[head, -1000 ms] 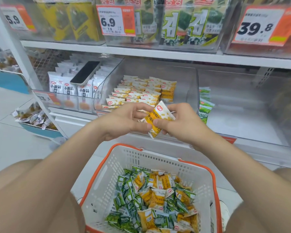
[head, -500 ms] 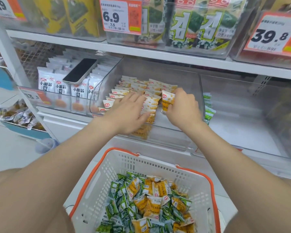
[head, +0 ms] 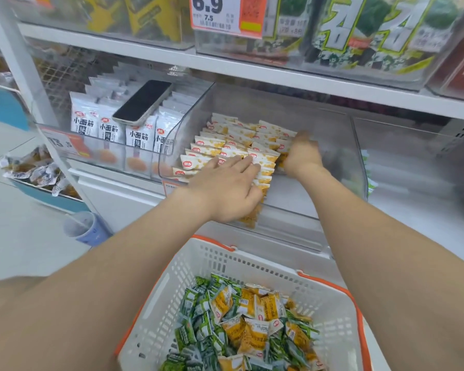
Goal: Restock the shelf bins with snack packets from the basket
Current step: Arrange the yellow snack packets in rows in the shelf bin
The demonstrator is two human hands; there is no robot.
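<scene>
Resting flat, fingers (head: 240,164) of the left hand (head: 225,192) lie straight on the yellow packets (head: 212,145) in the bin (head: 292,207); right hand (head: 303,156) touches them, grip too blurred to tell.

Left hand (head: 227,190) flat on yellow packets (head: 220,144) in bin (head: 292,192); right hand (head: 303,156) blurred, perhaps gripping.

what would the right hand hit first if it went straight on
Probably the rear yellow packets beside the right hand, otherwise the back wall of the clear bin; the hand is blurred, so depth is unclear.
</scene>
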